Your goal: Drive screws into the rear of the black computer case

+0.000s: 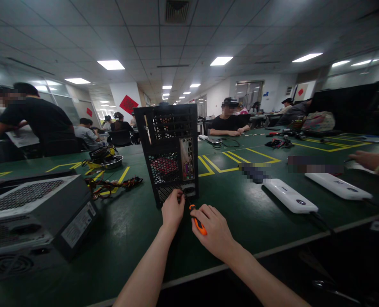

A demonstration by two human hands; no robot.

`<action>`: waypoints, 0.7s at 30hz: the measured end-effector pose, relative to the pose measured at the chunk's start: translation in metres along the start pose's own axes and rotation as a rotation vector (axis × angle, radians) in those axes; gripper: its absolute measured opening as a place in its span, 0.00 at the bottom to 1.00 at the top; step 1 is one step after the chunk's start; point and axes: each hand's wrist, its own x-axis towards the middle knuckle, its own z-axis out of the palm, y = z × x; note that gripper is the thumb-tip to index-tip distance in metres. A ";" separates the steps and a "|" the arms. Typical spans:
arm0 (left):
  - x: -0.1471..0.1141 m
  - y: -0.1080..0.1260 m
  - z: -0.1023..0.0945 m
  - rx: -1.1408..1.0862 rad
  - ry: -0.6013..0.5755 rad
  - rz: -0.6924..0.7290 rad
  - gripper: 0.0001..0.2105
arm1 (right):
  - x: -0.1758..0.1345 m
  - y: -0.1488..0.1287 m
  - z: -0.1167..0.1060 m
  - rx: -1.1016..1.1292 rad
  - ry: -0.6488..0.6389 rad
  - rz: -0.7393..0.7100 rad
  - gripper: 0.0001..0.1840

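A black computer case (144, 170) stands upright on the green table, its rear panel facing me. My right hand (213, 226) is closed round an orange and black screwdriver (199, 226), whose shaft points up and left toward the lower part of the case. Beside the shaft's end, my left hand (173, 209) is pinched at the power supply area (164, 192) low on the panel. Whatever its fingertips hold, if anything, is too small to make out. Metal connector ports (187, 164) show on the panel's right side.
A grey power supply unit (39, 213) lies at the left. Bundled cables (112, 184) and a metal bowl (114, 162) are behind it. White power banks (290, 196) with cords lie at the right, near another person's hand (377, 162). A person (229, 121) sits across the table.
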 end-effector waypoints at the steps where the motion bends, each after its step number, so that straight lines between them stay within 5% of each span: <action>1: 0.000 -0.001 0.000 0.000 0.003 0.002 0.08 | 0.000 0.001 0.001 0.002 0.009 0.010 0.08; 21: 0.005 -0.011 0.011 -0.307 -0.082 -0.027 0.09 | 0.002 -0.003 -0.002 0.020 -0.056 0.014 0.09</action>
